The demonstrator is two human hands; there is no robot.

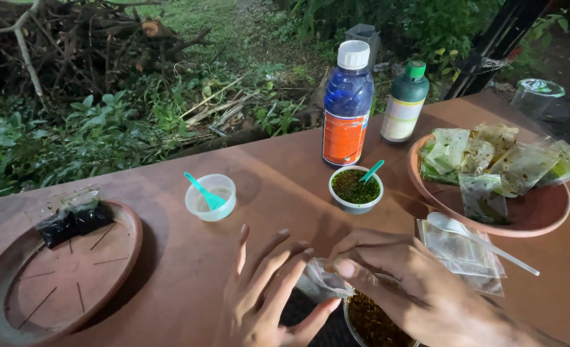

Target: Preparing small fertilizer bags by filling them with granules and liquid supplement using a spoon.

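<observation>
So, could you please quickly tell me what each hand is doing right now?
Left hand: open, fingers spread, thumb touching the small clear bag.
Right hand: fingers closed, pinching that bag above the bowl.

Location: an outdoor garden work area. A reddish-brown table [285, 193] stands directly beside green undergrowth [73, 128] and a pile of cut branches [86, 38]. Two plastic chemical bottles, one blue [347, 103] and one green [405, 103], and terracotta saucers [60, 276] on the surface indicate plant-care work.
</observation>
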